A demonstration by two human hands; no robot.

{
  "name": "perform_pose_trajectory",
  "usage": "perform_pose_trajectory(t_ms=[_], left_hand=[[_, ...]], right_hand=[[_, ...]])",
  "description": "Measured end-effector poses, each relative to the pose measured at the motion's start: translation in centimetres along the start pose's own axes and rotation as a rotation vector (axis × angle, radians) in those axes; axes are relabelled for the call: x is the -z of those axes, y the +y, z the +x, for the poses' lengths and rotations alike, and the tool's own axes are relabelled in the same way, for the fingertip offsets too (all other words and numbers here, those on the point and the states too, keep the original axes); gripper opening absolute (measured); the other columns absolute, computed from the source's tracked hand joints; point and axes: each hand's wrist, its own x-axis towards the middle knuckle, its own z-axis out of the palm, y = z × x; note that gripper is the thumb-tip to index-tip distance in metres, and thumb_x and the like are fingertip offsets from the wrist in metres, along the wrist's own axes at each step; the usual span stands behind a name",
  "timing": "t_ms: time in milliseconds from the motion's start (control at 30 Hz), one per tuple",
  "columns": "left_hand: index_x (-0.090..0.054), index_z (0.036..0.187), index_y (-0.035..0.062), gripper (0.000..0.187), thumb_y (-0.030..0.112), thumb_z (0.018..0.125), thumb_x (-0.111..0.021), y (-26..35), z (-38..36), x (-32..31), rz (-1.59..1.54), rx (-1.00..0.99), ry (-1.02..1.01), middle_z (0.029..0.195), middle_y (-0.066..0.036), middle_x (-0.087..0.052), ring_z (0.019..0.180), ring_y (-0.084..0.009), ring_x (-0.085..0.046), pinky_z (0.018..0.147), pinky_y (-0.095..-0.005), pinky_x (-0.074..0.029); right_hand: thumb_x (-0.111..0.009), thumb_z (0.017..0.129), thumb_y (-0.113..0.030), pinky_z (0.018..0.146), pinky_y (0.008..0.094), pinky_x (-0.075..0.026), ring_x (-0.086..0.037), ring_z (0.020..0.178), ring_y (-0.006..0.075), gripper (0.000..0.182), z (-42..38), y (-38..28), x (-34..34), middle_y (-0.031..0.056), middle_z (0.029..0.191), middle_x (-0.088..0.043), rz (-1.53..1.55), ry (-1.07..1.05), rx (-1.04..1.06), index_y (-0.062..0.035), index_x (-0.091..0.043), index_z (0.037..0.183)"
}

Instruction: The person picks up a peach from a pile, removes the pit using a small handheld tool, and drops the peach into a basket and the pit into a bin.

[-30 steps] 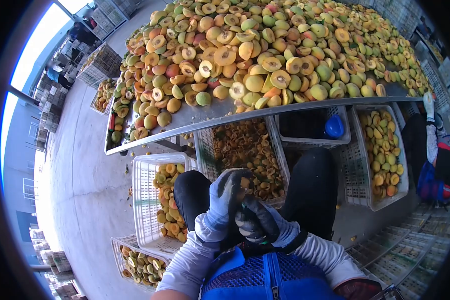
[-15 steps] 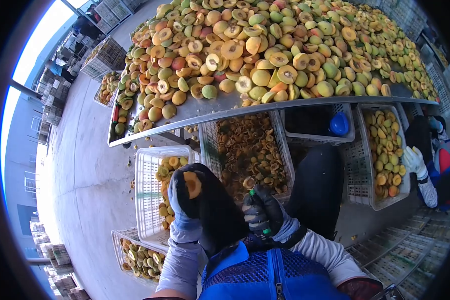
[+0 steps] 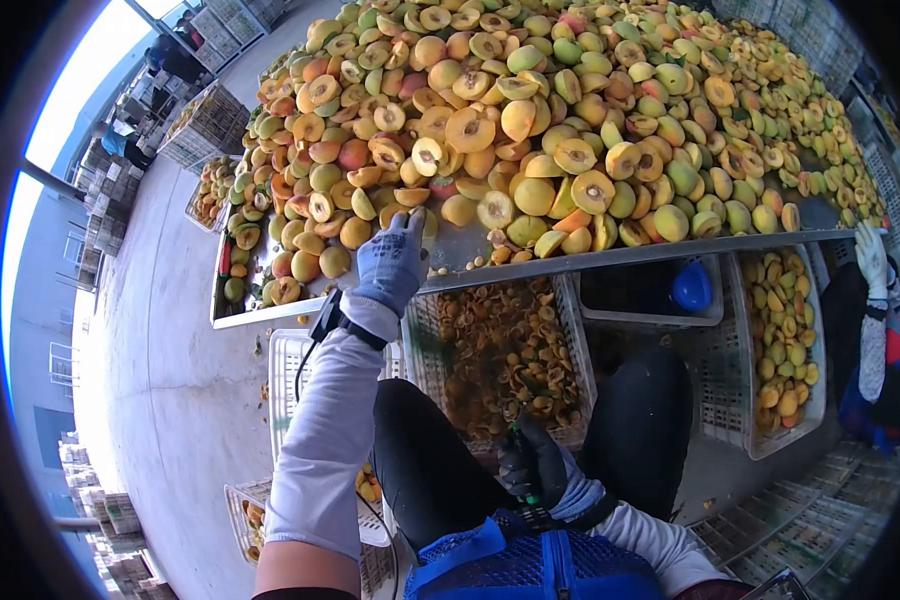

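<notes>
My left hand, in a grey-blue glove, reaches up to the near edge of the metal table. Its fingers close around a greenish-yellow peach at the front of the pile of halved peaches; the hand partly hides that fruit. Low between my knees, my right hand in a dark glove is wrapped round a small green-handled tool. The tool's working end is too small to make out. Just beyond it stands a crate of brown-orange pits and scraps.
Below my left arm is a white crate, mostly covered by the sleeve. A grey crate holding a blue object sits under the table. To the right stands a crate of peach halves, near a co-worker's gloved hand.
My left hand has moved from above the left crate, where it held a peach half, up to the table pile; that half is gone from it. My right hand has lowered slightly with the tool.
</notes>
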Motion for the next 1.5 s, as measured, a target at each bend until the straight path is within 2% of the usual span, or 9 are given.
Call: perform_pose_trajectory(t_ms=[233, 300, 433, 567, 667, 867, 1200, 1400, 1500], left_hand=[[-0.048, 0.119, 0.0093, 0.051, 0.027, 0.074, -0.062, 0.8, 5.2, -4.2, 0.167, 0.036, -0.315, 0.114, -0.018, -0.052, 0.088, -0.0330, -0.060, 0.070, -0.0413, -0.050], [-0.049, 0.109, 0.0062, 0.047, 0.031, 0.073, -0.065, 0.1, 3.9, -3.2, -0.186, 0.083, -0.250, 0.089, -0.018, -0.062, 0.087, -0.0330, -0.062, 0.073, -0.0419, -0.049], [-0.057, 0.102, 0.0018, 0.033, 0.027, 0.081, -0.063, 2.5, -3.6, 1.0, -1.213, 0.114, -0.238, 0.089, -0.007, -0.061, 0.079, -0.0148, -0.058, 0.070, -0.0282, -0.047], [-0.055, 0.107, -0.0017, 0.024, 0.015, 0.090, -0.053, 7.4, -11.0, 4.6, -1.742, 0.578, -0.364, 0.090, -0.003, -0.058, 0.083, -0.0090, -0.053, 0.076, -0.0221, -0.043], [-0.053, 0.108, -0.0022, 0.022, 0.008, 0.088, -0.054, 10.0, -15.3, 2.5, -1.668, 0.481, -0.144, 0.093, -0.012, -0.060, 0.085, -0.0203, -0.059, 0.076, -0.0287, -0.047], [-0.054, 0.106, -0.0024, 0.021, 0.010, 0.090, -0.050, 11.7, -17.7, 4.3, -1.644, 0.457, 0.094, 0.092, -0.014, -0.060, 0.083, -0.0236, -0.059, 0.077, -0.0316, -0.047], [-0.057, 0.104, -0.0022, 0.028, 0.020, 0.095, -0.042, 12.5, -19.2, 5.8, -1.473, 0.278, 0.146, 0.093, -0.011, -0.061, 0.085, -0.0161, -0.057, 0.077, -0.0271, -0.044], [-0.058, 0.108, 0.0011, 0.032, 0.028, 0.096, -0.044, 10.8, -18.5, 5.9, -1.746, 0.352, -0.286, 0.093, -0.004, -0.058, 0.078, -0.0093, -0.052, 0.072, -0.0245, -0.044], [-0.058, 0.108, 0.0018, 0.031, 0.026, 0.095, -0.045, 10.3, -18.8, 4.9, -1.662, 0.421, -0.383, 0.090, -0.003, -0.058, 0.075, -0.0078, -0.052, 0.067, -0.0229, -0.045]], right_hand=[[-0.051, 0.085, -0.057, 0.039, 0.0201, -0.032, -0.040, 0.042, 0.0067, 0.048, -0.7, -1.1, -1.7, -0.0041, 0.055, -0.046, -0.134, 0.288, 0.170, -0.0095, -0.057, 0.081], [-0.051, 0.084, -0.058, 0.039, 0.0203, -0.034, -0.042, 0.042, 0.0073, 0.049, -1.0, -1.3, -1.6, -0.0035, 0.056, -0.047, -0.174, 0.262, 0.179, -0.0094, -0.057, 0.082], [-0.049, 0.088, -0.051, 0.041, 0.0217, -0.039, -0.048, 0.045, 0.0094, 0.043, -1.9, -1.5, -3.6, -0.0001, 0.061, -0.053, -0.247, 0.239, 0.350, -0.0075, -0.056, 0.089], [-0.048, 0.094, -0.032, 0.048, 0.0273, -0.046, -0.055, 0.052, 0.0150, 0.031, -2.2, -1.1, -4.1, 0.0050, 0.069, -0.058, -0.470, -0.005, 0.545, -0.0031, -0.055, 0.101], [-0.059, 0.088, -0.019, 0.051, 0.0334, -0.043, -0.055, 0.058, 0.0228, 0.020, -0.1, -0.4, -3.9, 0.0142, 0.073, -0.058, -1.322, 0.205, 1.379, -0.0034, -0.053, 0.098], [-0.055, 0.086, -0.012, 0.058, 0.0407, -0.046, -0.059, 0.067, 0.0362, 0.034, -1.1, 1.3, -2.8, 0.0230, 0.076, -0.059, -1.787, 0.374, 1.390, 0.0060, -0.048, 0.114], [-0.052, 0.089, -0.017, 0.074, 0.0361, -0.048, -0.061, 0.086, 0.0329, 0.038, -2.8, 3.4, -3.2, 0.0248, 0.093, -0.059, -1.575, 0.257, 1.166, 0.0038, -0.044, 0.120], [-0.051, 0.089, -0.018, 0.065, 0.0380, -0.046, -0.062, 0.078, 0.0340, 0.027, -2.0, 2.8, -1.4, 0.0232, 0.086, -0.060, -1.074, 0.069, 0.937, 0.0004, -0.051, 0.109], [-0.049, 0.090, -0.014, 0.075, 0.0344, -0.048, -0.061, 0.091, 0.0303, 0.031, -2.4, 2.5, -2.0, 0.0236, 0.097, -0.059, -1.571, 0.287, 0.829, 0.0040, -0.049, 0.115]])
